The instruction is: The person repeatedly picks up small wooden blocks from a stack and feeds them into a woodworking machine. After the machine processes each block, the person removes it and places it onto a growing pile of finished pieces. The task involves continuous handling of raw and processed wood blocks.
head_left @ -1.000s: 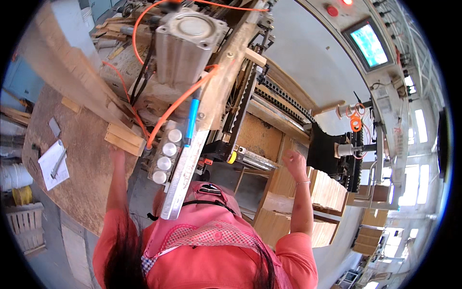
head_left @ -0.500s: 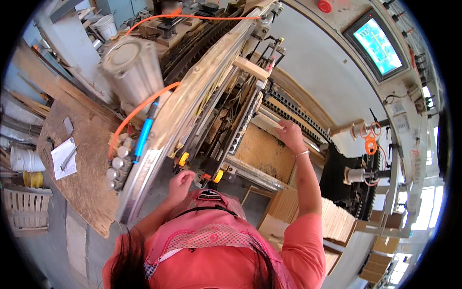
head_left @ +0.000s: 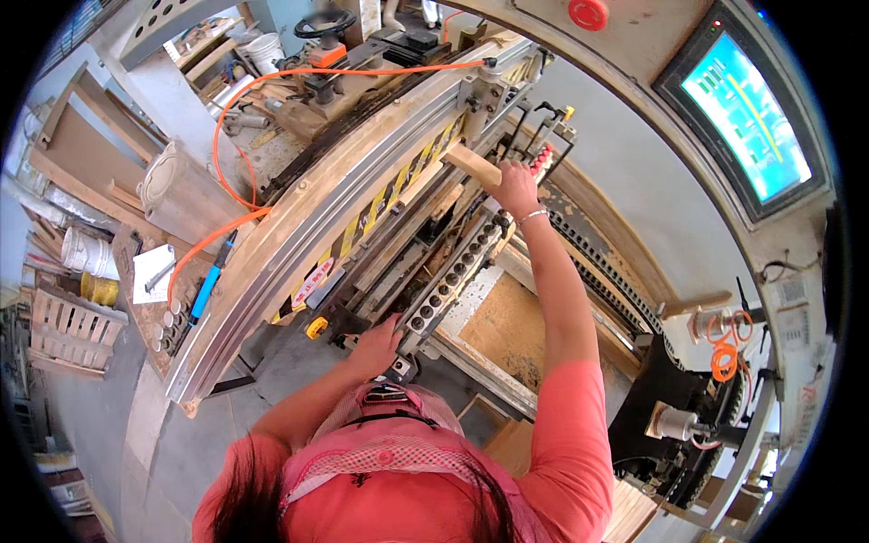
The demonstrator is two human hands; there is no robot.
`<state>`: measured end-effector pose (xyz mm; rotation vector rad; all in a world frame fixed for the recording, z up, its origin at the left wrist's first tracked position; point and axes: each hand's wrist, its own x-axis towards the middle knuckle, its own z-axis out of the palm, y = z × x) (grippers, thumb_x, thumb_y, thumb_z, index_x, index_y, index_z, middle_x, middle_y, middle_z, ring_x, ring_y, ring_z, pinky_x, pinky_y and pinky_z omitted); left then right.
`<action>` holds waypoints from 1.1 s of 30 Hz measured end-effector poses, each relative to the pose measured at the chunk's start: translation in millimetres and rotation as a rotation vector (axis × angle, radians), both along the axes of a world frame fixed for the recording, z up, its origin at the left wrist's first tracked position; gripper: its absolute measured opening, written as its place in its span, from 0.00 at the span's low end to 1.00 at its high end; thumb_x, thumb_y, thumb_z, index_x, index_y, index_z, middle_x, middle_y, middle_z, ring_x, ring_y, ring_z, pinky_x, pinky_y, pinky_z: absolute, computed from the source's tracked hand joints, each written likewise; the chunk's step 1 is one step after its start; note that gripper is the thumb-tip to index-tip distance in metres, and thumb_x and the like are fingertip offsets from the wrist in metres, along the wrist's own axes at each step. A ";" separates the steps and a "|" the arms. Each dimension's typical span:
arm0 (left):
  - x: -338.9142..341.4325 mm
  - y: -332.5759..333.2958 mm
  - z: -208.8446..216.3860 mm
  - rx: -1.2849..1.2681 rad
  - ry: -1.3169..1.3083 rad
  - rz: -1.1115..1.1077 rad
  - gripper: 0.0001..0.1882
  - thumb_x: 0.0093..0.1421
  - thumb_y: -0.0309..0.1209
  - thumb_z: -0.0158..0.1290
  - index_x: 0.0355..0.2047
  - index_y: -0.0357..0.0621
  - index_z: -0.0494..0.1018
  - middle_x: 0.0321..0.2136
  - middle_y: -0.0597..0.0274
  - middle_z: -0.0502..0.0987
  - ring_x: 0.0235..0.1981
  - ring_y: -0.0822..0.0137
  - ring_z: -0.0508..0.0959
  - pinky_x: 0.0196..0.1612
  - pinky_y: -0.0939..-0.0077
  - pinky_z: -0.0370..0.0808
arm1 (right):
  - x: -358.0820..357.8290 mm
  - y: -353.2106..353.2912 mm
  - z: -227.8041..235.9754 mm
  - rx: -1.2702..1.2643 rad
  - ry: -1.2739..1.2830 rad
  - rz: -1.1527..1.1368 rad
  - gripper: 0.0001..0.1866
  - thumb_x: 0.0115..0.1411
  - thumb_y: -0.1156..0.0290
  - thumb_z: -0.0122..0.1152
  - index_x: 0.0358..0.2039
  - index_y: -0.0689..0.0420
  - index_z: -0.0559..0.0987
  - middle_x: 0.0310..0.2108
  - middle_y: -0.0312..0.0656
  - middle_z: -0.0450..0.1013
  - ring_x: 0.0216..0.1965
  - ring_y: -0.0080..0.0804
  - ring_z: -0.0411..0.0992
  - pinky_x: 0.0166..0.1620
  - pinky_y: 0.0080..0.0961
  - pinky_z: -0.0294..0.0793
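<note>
My right hand (head_left: pixel 518 190) reaches far forward, fingers closed round the right end of a pale wooden block (head_left: pixel 472 165). The block lies across the top of a woodworking machine, beside its long metal guide beam (head_left: pixel 362 172). My left hand (head_left: pixel 376 351) is at the near end of a rail with a row of round black holes (head_left: pixel 444 294). Its fingers are bunched against the machine there; what they grip, if anything, is hidden. A yellow knob (head_left: pixel 316 328) sits left of that hand. Under my right forearm lies a sawdust-strewn brown panel (head_left: pixel 511 326).
A lit touchscreen (head_left: pixel 747 113) and a red push button (head_left: pixel 588 13) are on the frame at upper right. An orange air hose (head_left: pixel 217 145) loops at left, near a blue-handled tool (head_left: pixel 210 285). A coiled orange hose (head_left: pixel 723 357) hangs at right. A slatted crate (head_left: pixel 80 328) stands at far left.
The view has shifted. My right hand has moved forward from above the panel's edge to the wooden block and closed on it. My left hand has moved onto the rail's near end.
</note>
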<state>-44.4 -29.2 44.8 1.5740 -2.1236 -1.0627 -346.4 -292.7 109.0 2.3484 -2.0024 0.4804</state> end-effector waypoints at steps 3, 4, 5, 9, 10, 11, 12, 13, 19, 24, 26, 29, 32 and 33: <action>0.5 3.3 -4.3 -0.011 -0.023 0.015 0.22 0.62 0.33 0.43 0.54 0.36 0.58 0.36 0.36 0.73 0.37 0.41 0.74 0.40 0.52 0.70 | 14.5 -24.2 0.3 0.096 0.052 -0.012 0.26 0.41 0.56 0.70 0.36 0.61 0.77 0.37 0.51 0.73 0.45 0.47 0.69 0.48 0.36 0.71; 1.8 4.7 -5.4 -0.037 -0.015 0.016 0.22 0.62 0.34 0.42 0.54 0.36 0.58 0.36 0.36 0.73 0.37 0.41 0.74 0.40 0.52 0.70 | 19.0 -31.6 3.0 0.161 0.077 -0.010 0.26 0.41 0.56 0.70 0.36 0.61 0.77 0.38 0.51 0.73 0.45 0.46 0.69 0.48 0.36 0.71; 0.7 4.0 -4.0 -0.062 -0.002 0.011 0.22 0.62 0.34 0.42 0.54 0.36 0.58 0.35 0.36 0.74 0.36 0.41 0.74 0.40 0.51 0.70 | 20.8 -36.1 5.0 0.228 0.106 -0.015 0.26 0.41 0.55 0.70 0.36 0.62 0.77 0.38 0.51 0.73 0.45 0.46 0.69 0.48 0.36 0.71; -4.1 -0.5 9.9 0.043 -0.052 0.009 0.21 0.63 0.35 0.41 0.54 0.37 0.58 0.32 0.35 0.74 0.33 0.40 0.75 0.36 0.49 0.70 | 20.0 -56.4 -8.7 0.238 0.148 -0.010 0.25 0.39 0.52 0.69 0.30 0.61 0.80 0.33 0.51 0.76 0.38 0.45 0.75 0.43 0.36 0.75; -3.0 -1.2 7.9 0.029 -0.045 0.007 0.21 0.63 0.35 0.42 0.54 0.37 0.58 0.32 0.35 0.74 0.33 0.40 0.75 0.36 0.48 0.70 | 17.9 -62.3 -19.6 0.195 0.150 -0.006 0.24 0.39 0.52 0.68 0.28 0.61 0.81 0.30 0.50 0.77 0.34 0.45 0.76 0.41 0.35 0.76; -2.0 -0.1 3.7 0.018 -0.036 0.010 0.21 0.63 0.35 0.42 0.54 0.37 0.58 0.31 0.36 0.74 0.32 0.40 0.75 0.36 0.48 0.70 | 19.2 -64.1 -22.0 0.202 0.145 -0.008 0.23 0.39 0.53 0.68 0.28 0.61 0.81 0.30 0.50 0.77 0.35 0.45 0.76 0.41 0.36 0.76; -0.9 0.8 -0.1 0.006 -0.027 0.012 0.21 0.63 0.35 0.42 0.54 0.37 0.58 0.31 0.36 0.74 0.32 0.40 0.75 0.35 0.48 0.70 | 20.4 -65.1 -24.6 0.208 0.139 -0.010 0.23 0.40 0.53 0.68 0.28 0.61 0.81 0.29 0.50 0.77 0.35 0.45 0.76 0.41 0.36 0.76; 0.3 1.2 -3.1 -0.008 -0.028 0.011 0.21 0.63 0.35 0.42 0.53 0.37 0.58 0.30 0.36 0.74 0.32 0.40 0.75 0.35 0.48 0.70 | 21.7 -65.7 -27.3 0.215 0.132 -0.014 0.23 0.40 0.53 0.68 0.28 0.61 0.81 0.29 0.51 0.76 0.35 0.46 0.76 0.41 0.36 0.76; 2.3 1.6 -8.4 -0.015 0.043 0.004 0.22 0.63 0.35 0.42 0.55 0.38 0.57 0.35 0.37 0.73 0.36 0.39 0.74 0.37 0.50 0.69 | 23.1 -63.8 -26.8 0.241 0.096 -0.016 0.21 0.40 0.56 0.67 0.27 0.61 0.80 0.30 0.51 0.76 0.35 0.46 0.75 0.40 0.36 0.76; 0.8 0.2 -1.5 -0.003 0.071 0.013 0.21 0.62 0.34 0.43 0.54 0.37 0.59 0.37 0.37 0.73 0.37 0.39 0.73 0.39 0.51 0.70 | 27.6 -57.2 -30.2 0.257 0.099 -0.003 0.21 0.39 0.56 0.68 0.27 0.60 0.80 0.30 0.51 0.76 0.35 0.46 0.75 0.40 0.36 0.76; 1.3 -0.4 -3.4 0.011 0.094 0.018 0.21 0.62 0.33 0.43 0.53 0.37 0.59 0.38 0.37 0.72 0.38 0.39 0.73 0.39 0.51 0.70 | 30.1 -55.3 -28.6 0.263 0.119 -0.005 0.21 0.39 0.55 0.68 0.27 0.60 0.80 0.30 0.51 0.76 0.35 0.46 0.75 0.40 0.36 0.76; 2.3 -0.4 -6.3 0.023 0.101 0.021 0.21 0.62 0.33 0.42 0.53 0.37 0.60 0.40 0.36 0.72 0.39 0.39 0.73 0.41 0.52 0.70 | 32.7 -55.0 -21.8 0.293 0.131 -0.020 0.21 0.39 0.55 0.69 0.27 0.60 0.80 0.30 0.50 0.76 0.36 0.46 0.75 0.41 0.36 0.76; 2.0 -0.2 -5.9 0.015 0.104 0.020 0.20 0.62 0.33 0.42 0.53 0.36 0.60 0.40 0.36 0.72 0.40 0.39 0.73 0.41 0.52 0.70 | 33.3 -55.6 -20.4 0.297 0.125 -0.026 0.21 0.38 0.55 0.69 0.26 0.60 0.80 0.30 0.50 0.76 0.36 0.46 0.75 0.41 0.35 0.76; 1.9 -0.3 -5.8 0.009 0.107 0.018 0.20 0.62 0.32 0.42 0.53 0.36 0.60 0.40 0.36 0.72 0.40 0.39 0.73 0.41 0.53 0.70 | 32.5 -56.4 -21.4 0.296 0.125 -0.027 0.21 0.38 0.55 0.69 0.26 0.61 0.80 0.30 0.50 0.76 0.36 0.46 0.75 0.41 0.35 0.76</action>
